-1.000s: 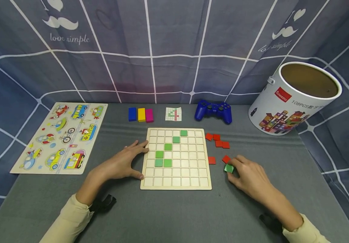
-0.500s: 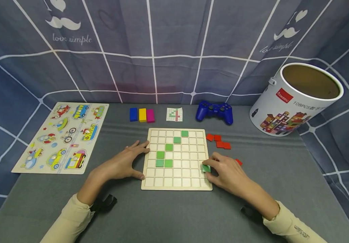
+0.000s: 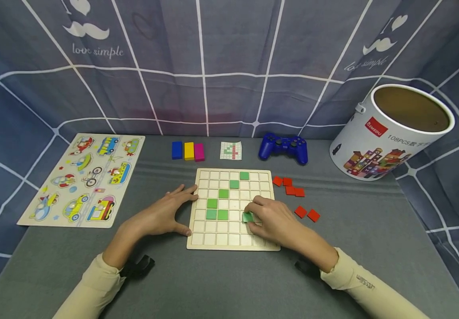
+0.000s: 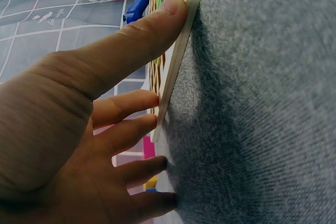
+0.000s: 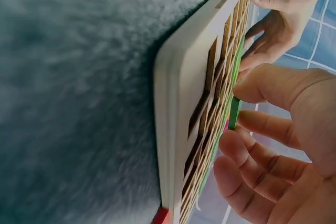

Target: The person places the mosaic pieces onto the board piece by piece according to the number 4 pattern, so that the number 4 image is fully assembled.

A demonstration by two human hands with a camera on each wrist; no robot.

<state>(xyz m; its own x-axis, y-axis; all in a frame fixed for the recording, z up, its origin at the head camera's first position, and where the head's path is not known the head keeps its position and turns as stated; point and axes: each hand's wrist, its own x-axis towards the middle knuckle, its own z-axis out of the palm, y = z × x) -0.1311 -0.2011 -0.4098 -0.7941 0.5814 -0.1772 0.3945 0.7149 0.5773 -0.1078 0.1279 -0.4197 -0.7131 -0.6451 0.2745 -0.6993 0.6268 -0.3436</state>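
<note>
A square wooden grid board lies on the grey table, with several green tiles set in its cells in a slanting line and a short row. My right hand is over the board's right half and pinches a green square tile between thumb and fingers, close over the grid. On the board's left edge, my left hand rests with spread fingers. Its thumb lies on the rim in the left wrist view. Several red tiles lie loose to the right of the board.
Behind the board are a small printed grid card, a blue game controller and blue, yellow and magenta blocks. A picture puzzle board lies at left. A large white bucket stands at back right.
My right hand has carried the green tile leftward from beside the red tiles to over the board, uncovering two red tiles. My left hand stays at the board's edge.
</note>
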